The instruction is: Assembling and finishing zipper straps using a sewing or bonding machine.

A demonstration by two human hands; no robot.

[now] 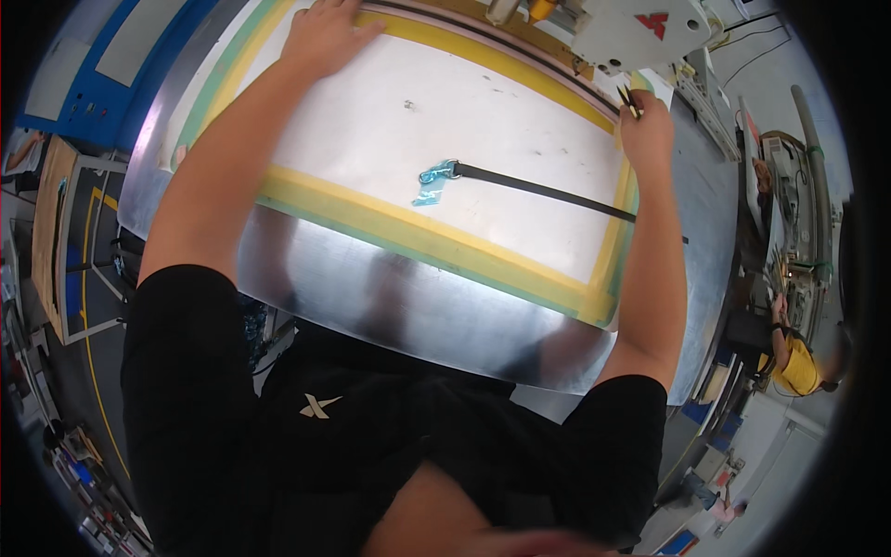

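Note:
A white board [371, 121] edged with yellow and green tape lies on the shiny metal table before me. My left hand [325, 37] rests at its far left edge, fingers spread and thumb out to the right, with the fingertips near the picture's top. By the far right corner my right hand [647, 121] is closed around small black snips [632, 102], whose pointed tips stick out. A black strap [548, 190] crosses the board and passes under my right forearm. Its left end carries a metal ring wrapped in blue film [432, 181]. A long dark strip [483, 35] runs along the far edge.
A white machine head [640, 32] stands over the far right side of the table. To the left are a blue cabinet [102, 79] and a wooden-topped cart [56, 232]. A person in a yellow top [800, 367] is at the right, away from my table.

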